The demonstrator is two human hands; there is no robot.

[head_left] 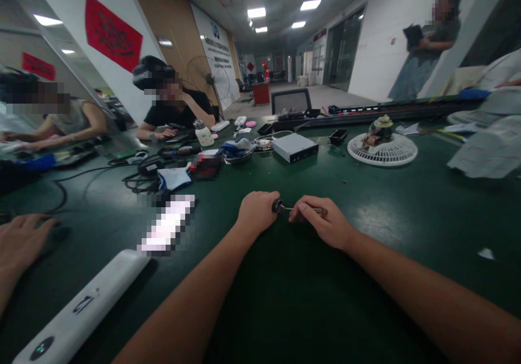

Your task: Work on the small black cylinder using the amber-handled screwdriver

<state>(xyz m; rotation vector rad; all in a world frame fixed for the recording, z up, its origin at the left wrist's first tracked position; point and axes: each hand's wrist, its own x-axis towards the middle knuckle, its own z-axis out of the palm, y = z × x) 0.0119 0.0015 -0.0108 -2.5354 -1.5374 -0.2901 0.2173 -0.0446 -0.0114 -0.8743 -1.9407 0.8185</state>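
Observation:
My left hand (257, 212) is closed around a small dark round part (278, 206), whose open end faces right. Most of that part is hidden by the fingers, and I cannot make out its kind. Between thumb and fingers, my right hand (329, 224) grips a screwdriver (323, 211) with a brownish handle. Its thin metal shaft points left, and the tip meets or enters the dark part; which of the two I cannot tell. Both hands are just above the dark green table (301, 299).
Left lie a long white device (85, 304), a bright blurred-out screen (171, 223) and tangled black cables (142, 174). Farther back are a silver box (293, 146), a black tray (338, 136) and a white fan grille (382, 155). A co-worker's hand (26, 242) rests at far left.

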